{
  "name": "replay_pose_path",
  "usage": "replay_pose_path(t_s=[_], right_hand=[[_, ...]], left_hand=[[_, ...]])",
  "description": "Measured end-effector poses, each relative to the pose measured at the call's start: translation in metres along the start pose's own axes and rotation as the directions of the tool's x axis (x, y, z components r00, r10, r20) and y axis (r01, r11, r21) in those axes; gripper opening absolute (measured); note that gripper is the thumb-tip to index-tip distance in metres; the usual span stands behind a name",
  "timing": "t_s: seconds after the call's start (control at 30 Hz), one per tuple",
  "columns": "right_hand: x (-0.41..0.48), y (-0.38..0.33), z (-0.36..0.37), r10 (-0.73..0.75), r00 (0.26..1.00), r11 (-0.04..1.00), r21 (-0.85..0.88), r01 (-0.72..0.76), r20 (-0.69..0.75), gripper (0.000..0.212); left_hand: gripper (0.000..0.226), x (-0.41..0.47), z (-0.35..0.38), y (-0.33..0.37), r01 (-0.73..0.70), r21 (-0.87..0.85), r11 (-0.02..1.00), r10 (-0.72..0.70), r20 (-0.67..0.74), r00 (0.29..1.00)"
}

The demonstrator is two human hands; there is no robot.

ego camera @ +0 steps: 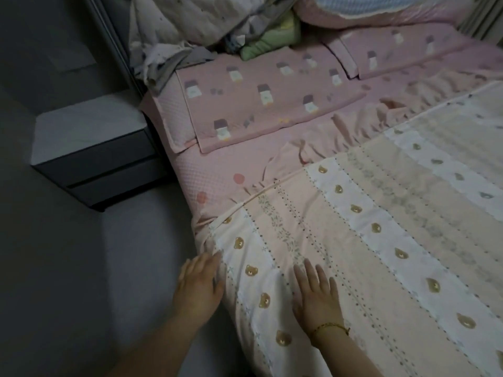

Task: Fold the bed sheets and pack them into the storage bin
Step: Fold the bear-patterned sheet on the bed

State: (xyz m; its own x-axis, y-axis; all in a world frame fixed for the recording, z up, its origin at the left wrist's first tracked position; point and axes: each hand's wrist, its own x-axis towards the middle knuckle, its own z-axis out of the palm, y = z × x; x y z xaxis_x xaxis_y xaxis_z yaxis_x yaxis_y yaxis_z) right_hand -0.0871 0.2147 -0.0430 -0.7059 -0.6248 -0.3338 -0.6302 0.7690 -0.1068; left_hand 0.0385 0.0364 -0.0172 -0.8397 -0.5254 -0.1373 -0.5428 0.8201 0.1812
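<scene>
The person's right hand [315, 292] lies flat on the bear sheet [381, 240]. Its fingers are straight and spread, and it holds nothing. It looks like it is pressing the cloth smooth so the fold will come out neat. A thin gold bracelet [330, 328] sits on that wrist. The left hand [200, 284] is near it, at the side of the bed [212, 170]. It is flat too and grips nothing, and its fingertips touch the edge of the sheet where the cloth drops over the side. That is likely a good spot to find the edge and pick it up. The sheet is spread out wide over the bed, with its stripes and little bears facing up. It is not folded yet, so the job seems to be near its start. Past the sheet, a pink pillow [261, 99] lies flat at the head of the bed. A grey nightstand [92, 148] with a white top stands just beside the bed. At the far end are a heap of crumpled bedding [168, 31] and a folded green cloth [268, 36]. No storage bin can be seen.
</scene>
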Motion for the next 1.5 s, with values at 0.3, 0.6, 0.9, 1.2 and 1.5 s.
replay_pose_path(t_s=[0.3, 0.6, 0.9, 1.2, 1.5], right_hand=[[0.109, -0.01, 0.097, 0.067, 0.997, 0.997, 0.02, -0.068, 0.036, 0.071], [0.116, -0.01, 0.098, 0.097, 0.995, 0.995, 0.0, -0.097, -0.018, 0.062], [0.112, -0.013, 0.084, 0.11, 0.979, 0.993, -0.072, -0.098, 0.173, 0.108], [0.104, -0.038, 0.028, 0.251, 0.894, 0.897, 0.259, -0.359, 0.371, 0.055], [0.058, -0.054, -0.011, 0.387, 0.827, -0.222, 0.912, -0.345, 0.407, 0.024]], left_hand=[[0.08, 0.154, 0.071, -0.043, 0.102, -0.125, 0.987, -0.078, 0.181, 0.98], [0.03, 0.211, 0.065, -0.062, 0.226, -0.31, 0.924, -0.21, 0.085, 0.974], [0.032, 0.163, 0.059, -0.051, -0.015, -0.332, 0.943, 0.012, -0.012, 1.0], [0.029, 0.124, 0.06, -0.066, -0.148, -0.28, 0.949, 0.149, -0.017, 0.989], [0.015, 0.004, 0.061, -0.002, -0.423, -0.175, 0.889, 0.372, -0.261, 0.891]])
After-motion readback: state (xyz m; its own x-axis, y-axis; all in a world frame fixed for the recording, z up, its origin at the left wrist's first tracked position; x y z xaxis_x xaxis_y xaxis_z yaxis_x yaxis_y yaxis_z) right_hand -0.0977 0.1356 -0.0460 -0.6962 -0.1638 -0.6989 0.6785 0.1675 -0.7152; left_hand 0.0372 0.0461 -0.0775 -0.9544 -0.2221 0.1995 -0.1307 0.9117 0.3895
